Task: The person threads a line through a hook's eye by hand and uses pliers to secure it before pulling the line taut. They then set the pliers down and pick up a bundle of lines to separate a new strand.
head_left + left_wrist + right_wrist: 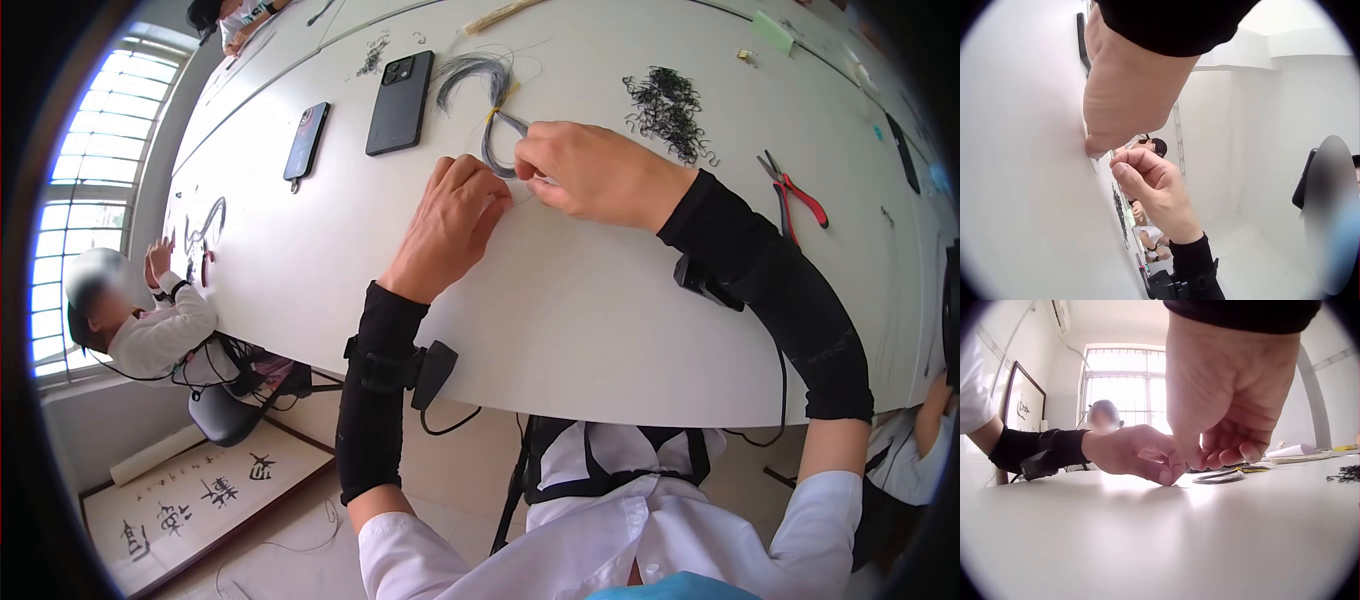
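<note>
My left hand (448, 228) is low over the white table (600, 330), with its thumb and index fingertip together at a fine strand. Facing it, my right hand (605, 175) pinches at the same strand with thumb and forefinger, a short gap from the left fingertips. What the fingertips hold is too thin to show clearly. Just beyond lies a looped bundle of grey line (478, 68), bound with a yellow tie (510, 92); the right fingers overlap its near end. In the right wrist view the left hand (1132, 456) rests by the tabletop, fingertips meeting.
Two phones, a large dark one (400, 103) and a smaller one (307, 140), lie left of the bundle. To the right are a pile of black hooks (668, 110) and red-handled pliers (803, 200). Another person (150, 320) sits at the table's left side.
</note>
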`<state>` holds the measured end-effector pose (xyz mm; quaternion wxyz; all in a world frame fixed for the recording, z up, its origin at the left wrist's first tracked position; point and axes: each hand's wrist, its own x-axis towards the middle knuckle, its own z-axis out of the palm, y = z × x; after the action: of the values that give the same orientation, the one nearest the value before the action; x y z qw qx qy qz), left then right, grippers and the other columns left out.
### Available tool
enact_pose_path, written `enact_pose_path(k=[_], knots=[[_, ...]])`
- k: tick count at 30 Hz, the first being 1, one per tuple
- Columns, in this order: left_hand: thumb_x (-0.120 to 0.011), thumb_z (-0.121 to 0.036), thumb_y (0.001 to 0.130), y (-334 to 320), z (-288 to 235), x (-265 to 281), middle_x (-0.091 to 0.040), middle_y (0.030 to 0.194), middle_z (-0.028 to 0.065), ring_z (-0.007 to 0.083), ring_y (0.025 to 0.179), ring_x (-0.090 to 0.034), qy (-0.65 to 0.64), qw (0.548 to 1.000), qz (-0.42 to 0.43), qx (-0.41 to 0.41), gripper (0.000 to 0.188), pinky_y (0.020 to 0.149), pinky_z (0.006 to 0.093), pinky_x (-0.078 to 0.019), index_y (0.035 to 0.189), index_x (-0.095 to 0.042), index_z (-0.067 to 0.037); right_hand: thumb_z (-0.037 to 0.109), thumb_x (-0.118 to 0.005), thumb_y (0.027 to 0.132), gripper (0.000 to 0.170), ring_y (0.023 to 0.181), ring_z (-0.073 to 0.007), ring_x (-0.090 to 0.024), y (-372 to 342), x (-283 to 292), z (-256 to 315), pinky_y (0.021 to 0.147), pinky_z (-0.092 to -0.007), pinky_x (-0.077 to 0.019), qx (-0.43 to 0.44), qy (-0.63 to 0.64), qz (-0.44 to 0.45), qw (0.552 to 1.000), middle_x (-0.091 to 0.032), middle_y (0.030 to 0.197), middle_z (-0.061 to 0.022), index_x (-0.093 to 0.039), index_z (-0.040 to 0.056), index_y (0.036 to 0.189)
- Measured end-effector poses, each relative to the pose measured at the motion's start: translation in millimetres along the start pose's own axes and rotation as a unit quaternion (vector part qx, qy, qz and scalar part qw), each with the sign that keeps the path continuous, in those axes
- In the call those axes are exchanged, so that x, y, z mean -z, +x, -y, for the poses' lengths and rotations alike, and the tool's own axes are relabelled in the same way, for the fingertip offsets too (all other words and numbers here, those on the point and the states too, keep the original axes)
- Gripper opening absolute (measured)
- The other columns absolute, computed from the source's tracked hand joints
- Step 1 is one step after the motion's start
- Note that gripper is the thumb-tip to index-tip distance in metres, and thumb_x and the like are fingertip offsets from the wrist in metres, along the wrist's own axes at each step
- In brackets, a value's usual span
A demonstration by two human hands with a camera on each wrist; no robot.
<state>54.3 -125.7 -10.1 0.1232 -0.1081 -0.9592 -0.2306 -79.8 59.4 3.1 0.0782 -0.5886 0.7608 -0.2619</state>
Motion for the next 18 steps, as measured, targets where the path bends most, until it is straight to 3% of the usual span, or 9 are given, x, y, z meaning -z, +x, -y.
enact_pose_path(k=[6, 13, 18], knots=[[-0.069, 0.004, 0.089, 0.1, -4.5, 7.6, -0.062, 0.104, 0.0100, 0.0298, 0.100, -0.058, -0.028, 0.995, -0.092, 0.015, 0.015, 0.090, 0.0381, -0.0481, 0.102, -0.064, -0.002, 0.015, -0.063, 0.094, 0.015, 0.092, -0.0338, -0.066, 6.1, -19.2, 8.4, 0.084, -0.0420, -0.0533, -0.004, 0.020, 0.027, 0.999, -0.064, 0.097, -0.0161, -0.064, -0.0006, 0.095], [-0.076, 0.000, 0.084, -7.7, -2.9, 12.4, -0.065, 0.104, 0.0075, 0.0274, 0.103, -0.060, -0.032, 0.998, -0.032, 0.035, 0.021, 0.089, 0.0351, -0.0501, 0.104, -0.073, -0.004, 0.013, -0.059, 0.098, 0.016, 0.092, -0.0346, -0.065, 1.2, -35.4, 4.6, 0.083, -0.0426, -0.0530, 0.043, -0.088, 0.022, 0.995, -0.064, 0.097, -0.0168, -0.061, -0.0019, 0.097], [-0.076, 0.001, 0.083, -7.8, -0.2, 6.9, -0.065, 0.099, 0.0067, 0.0274, 0.101, -0.059, -0.062, 0.996, -0.020, 0.067, 0.018, 0.085, 0.0365, -0.0506, 0.100, -0.072, -0.003, 0.013, -0.059, 0.098, 0.014, 0.093, -0.0329, -0.065, -4.9, -17.1, 6.4, 0.083, -0.0419, -0.0525, -0.020, 0.002, 0.006, 1.000, -0.063, 0.101, -0.0147, -0.059, -0.0006, 0.100]])
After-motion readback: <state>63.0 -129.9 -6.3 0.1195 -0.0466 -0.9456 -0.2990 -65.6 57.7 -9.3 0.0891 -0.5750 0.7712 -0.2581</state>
